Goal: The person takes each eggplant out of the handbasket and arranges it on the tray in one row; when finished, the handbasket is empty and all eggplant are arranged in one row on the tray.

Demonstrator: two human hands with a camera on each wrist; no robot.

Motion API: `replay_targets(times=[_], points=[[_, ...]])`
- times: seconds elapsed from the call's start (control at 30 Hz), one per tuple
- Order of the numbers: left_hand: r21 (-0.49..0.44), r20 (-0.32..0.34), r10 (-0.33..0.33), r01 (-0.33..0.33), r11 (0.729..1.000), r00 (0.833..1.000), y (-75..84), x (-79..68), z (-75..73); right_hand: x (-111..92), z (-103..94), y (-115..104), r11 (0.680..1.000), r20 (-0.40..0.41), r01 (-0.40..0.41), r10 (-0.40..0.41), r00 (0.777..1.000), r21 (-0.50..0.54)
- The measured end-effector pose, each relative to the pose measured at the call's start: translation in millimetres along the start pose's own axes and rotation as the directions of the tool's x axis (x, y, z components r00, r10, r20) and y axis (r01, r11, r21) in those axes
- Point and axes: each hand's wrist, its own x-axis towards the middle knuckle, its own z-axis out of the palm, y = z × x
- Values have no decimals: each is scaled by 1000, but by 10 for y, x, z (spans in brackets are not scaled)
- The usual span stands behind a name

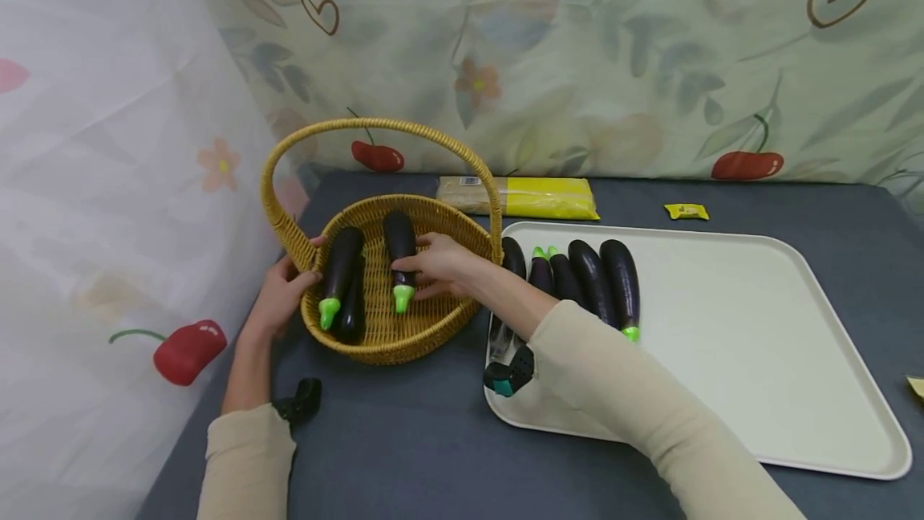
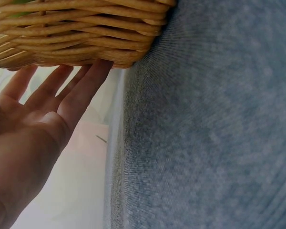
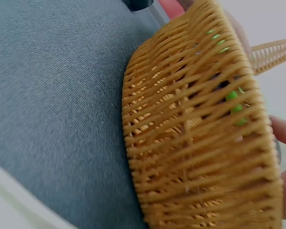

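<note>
A wicker basket (image 1: 393,353) with a tall arched handle stands at the left of the table. My left hand (image 1: 280,295) holds its left rim beside the handle's foot; in the left wrist view the fingers (image 2: 86,90) reach the woven outer wall. Inside the basket, my right hand (image 1: 442,263) grips an eggplant (image 1: 399,235), its green stem end towards me. Two more eggplants (image 1: 341,267) lie at the basket's left side, one partly over the other. In the right wrist view the basket wall (image 3: 195,133) hides most of that hand.
Right of the basket is a large white tray (image 1: 751,359), with several eggplants (image 1: 619,279) side by side at its left end, partly covered by my right arm. Behind stand a yellow-and-clear package (image 1: 549,197) and a small yellow packet (image 1: 686,211). A patterned cloth hangs at the back.
</note>
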Motion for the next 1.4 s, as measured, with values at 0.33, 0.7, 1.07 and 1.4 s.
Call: replay_targets(times=[0.33, 0.7, 1.07, 1.4], points=[[2, -5, 14, -14, 1000, 1000, -29, -25, -13, -169, -129, 0, 997, 14, 38, -37, 999, -69], [4, -21, 11, -10, 1000, 1000, -40, -52, 0, -275, -177, 3, 996, 45, 62, -59, 997, -70], [16, -27, 11, -11, 1000, 1000, -33, -34, 30, -454, -263, 6, 997, 84, 66, -62, 995, -38], [14, -7, 29, -29, 999, 1000, -35, -2, 11, -848, -521, 84, 990, 147, 124, -115, 983, -60]])
